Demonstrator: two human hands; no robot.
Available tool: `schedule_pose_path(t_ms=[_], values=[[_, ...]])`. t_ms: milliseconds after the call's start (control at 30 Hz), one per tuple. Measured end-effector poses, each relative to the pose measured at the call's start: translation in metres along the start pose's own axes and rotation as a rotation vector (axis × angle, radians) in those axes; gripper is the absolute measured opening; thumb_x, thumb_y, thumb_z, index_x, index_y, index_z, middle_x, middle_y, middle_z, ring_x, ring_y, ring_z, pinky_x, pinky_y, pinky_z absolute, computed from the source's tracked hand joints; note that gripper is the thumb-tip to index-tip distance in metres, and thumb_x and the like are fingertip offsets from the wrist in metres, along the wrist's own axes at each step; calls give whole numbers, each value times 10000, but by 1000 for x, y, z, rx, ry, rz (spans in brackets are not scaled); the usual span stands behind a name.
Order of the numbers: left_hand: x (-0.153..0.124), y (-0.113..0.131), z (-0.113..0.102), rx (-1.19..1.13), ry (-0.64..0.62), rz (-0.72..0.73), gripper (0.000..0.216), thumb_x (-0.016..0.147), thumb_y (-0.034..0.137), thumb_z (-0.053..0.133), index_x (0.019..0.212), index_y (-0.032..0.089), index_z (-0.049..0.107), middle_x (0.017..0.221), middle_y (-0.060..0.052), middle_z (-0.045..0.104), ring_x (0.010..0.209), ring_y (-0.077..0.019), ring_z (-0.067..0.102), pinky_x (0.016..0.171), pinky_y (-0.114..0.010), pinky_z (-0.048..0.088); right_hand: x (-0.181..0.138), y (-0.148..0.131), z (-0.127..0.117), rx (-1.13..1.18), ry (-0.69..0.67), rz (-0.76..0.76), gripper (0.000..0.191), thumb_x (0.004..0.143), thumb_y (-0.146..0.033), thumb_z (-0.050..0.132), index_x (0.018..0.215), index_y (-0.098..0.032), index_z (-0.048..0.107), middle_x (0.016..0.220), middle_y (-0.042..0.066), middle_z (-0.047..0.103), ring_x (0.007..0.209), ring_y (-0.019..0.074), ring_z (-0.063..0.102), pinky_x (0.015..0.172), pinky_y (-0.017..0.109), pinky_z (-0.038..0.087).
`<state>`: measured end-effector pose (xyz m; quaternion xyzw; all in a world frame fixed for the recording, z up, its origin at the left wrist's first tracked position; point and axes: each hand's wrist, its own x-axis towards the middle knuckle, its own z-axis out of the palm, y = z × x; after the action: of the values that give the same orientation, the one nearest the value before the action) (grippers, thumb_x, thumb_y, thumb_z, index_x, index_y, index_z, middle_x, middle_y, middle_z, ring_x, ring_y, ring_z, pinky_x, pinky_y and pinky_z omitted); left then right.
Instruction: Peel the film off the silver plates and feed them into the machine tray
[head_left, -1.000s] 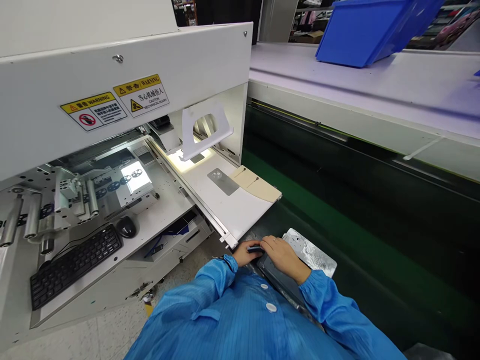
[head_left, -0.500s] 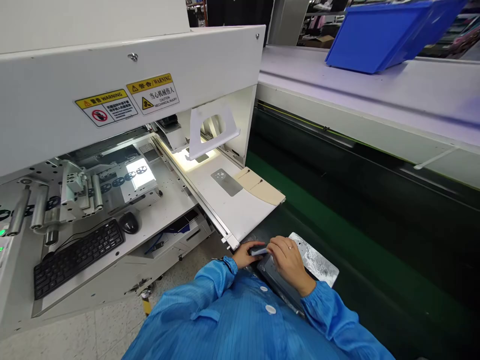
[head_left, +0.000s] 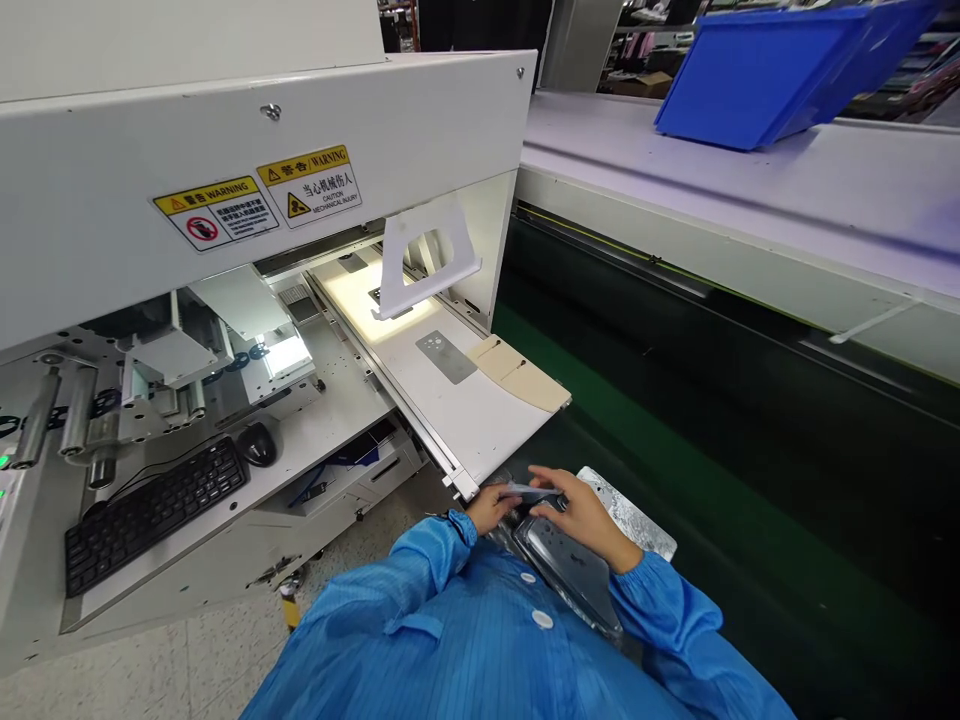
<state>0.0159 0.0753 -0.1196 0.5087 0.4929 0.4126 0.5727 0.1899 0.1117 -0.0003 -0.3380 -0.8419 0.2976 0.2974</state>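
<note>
A thin, glossy grey flat panel [head_left: 523, 491], seen nearly edge-on, is between my two hands at the near end of the belt. My left hand [head_left: 487, 510] grips its left end, fingers closed. My right hand [head_left: 589, 522] holds the other end, index finger above and thumb below; the exact contact is hard to see. Below my hands, close to my body, lies a clear plastic tray [head_left: 577, 580] with dark contents. A silver, foil-like sheet [head_left: 637, 520] lies past my right hand, partly covered by it.
A white feed belt [head_left: 487, 430] runs into the machine [head_left: 225, 130], carrying a grey panel with round holes [head_left: 445, 357]. More panels lie under its light. A keyboard [head_left: 157, 510] and mouse [head_left: 256, 445] are left. Blue bins [head_left: 757, 80] stand on the bench [head_left: 592, 130] behind.
My right hand's fingers have spread and shifted slightly, showing more of the tray. The panel on the belt has moved slightly toward the machine. A metal assembly inside the machine has moved left.
</note>
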Motion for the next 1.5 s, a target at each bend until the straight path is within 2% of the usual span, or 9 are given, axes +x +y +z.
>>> schedule_pose_path(t_ms=[100, 367, 567, 933, 1067, 1200, 1333, 1433, 1500], values=[[0, 2, 0, -20, -3, 5, 251, 763, 252, 683, 997, 168, 720, 1055, -59, 740, 1034, -230, 649, 998, -390, 460, 4, -2, 1, 10, -4, -1, 233, 895, -327, 472, 762, -223, 632, 763, 47, 678, 736, 201, 645, 664, 349, 524], [3, -3, 1, -82, 45, -30, 459, 634, 187, 788, 1079, 170, 676, 1145, -78, 703, 1093, -249, 622, 1032, -429, 435, 6, -16, 1, 16, 78, 3, 178, 860, -244, 488, 787, -231, 650, 846, 55, 690, 818, 216, 641, 738, 382, 522], [3, -5, 2, -105, 37, -82, 438, 602, 252, 825, 1008, 152, 693, 1005, -66, 741, 998, -253, 654, 989, -460, 463, 7, -23, -1, 25, 127, 13, 175, 847, -215, 480, 853, -230, 655, 875, 48, 697, 836, 207, 655, 765, 362, 538], [5, 1, 2, -120, 54, -103, 431, 605, 222, 820, 1006, 136, 690, 1053, -94, 728, 1040, -279, 636, 1017, -483, 438, 14, -47, -19, 84, 212, 78, 186, 887, -324, 471, 826, -227, 617, 879, 43, 710, 796, 196, 667, 702, 312, 540], [6, 7, 5, -128, 54, -103, 310, 711, 269, 740, 981, 121, 705, 1063, -115, 723, 1069, -308, 621, 1007, -448, 443, 13, -51, -29, 69, 368, 135, 201, 875, -387, 484, 826, -229, 598, 806, 44, 688, 717, 190, 648, 626, 286, 526], [6, 10, 5, -132, 68, -113, 294, 692, 254, 757, 945, 110, 718, 1049, -136, 724, 1075, -314, 623, 1019, -432, 441, 9, -47, -43, 40, 632, 234, 237, 839, -451, 540, 843, -217, 580, 751, 36, 646, 671, 182, 614, 604, 287, 507], [9, 6, 5, -119, 118, -145, 355, 634, 228, 803, 964, 130, 712, 1031, -127, 732, 1036, -282, 650, 1022, -466, 451, -13, -34, -73, 40, 818, 405, 358, 782, -531, 614, 838, -177, 615, 808, 64, 658, 767, 218, 630, 681, 339, 518], [12, 2, 8, -96, 157, -166, 399, 604, 232, 825, 973, 137, 708, 1005, -103, 744, 1011, -265, 664, 1021, -474, 454, -56, -22, -100, 97, 894, 670, 488, 710, -625, 651, 833, -152, 648, 709, 82, 650, 616, 225, 618, 519, 335, 495], [14, 1, 11, -73, 172, -172, 395, 594, 236, 831, 956, 133, 711, 993, -102, 748, 995, -262, 672, 1011, -467, 462, -96, -17, -113, 86, 908, 756, 467, 676, -635, 680, 737, -173, 651, 554, 63, 587, 471, 213, 560, 412, 334, 435]])
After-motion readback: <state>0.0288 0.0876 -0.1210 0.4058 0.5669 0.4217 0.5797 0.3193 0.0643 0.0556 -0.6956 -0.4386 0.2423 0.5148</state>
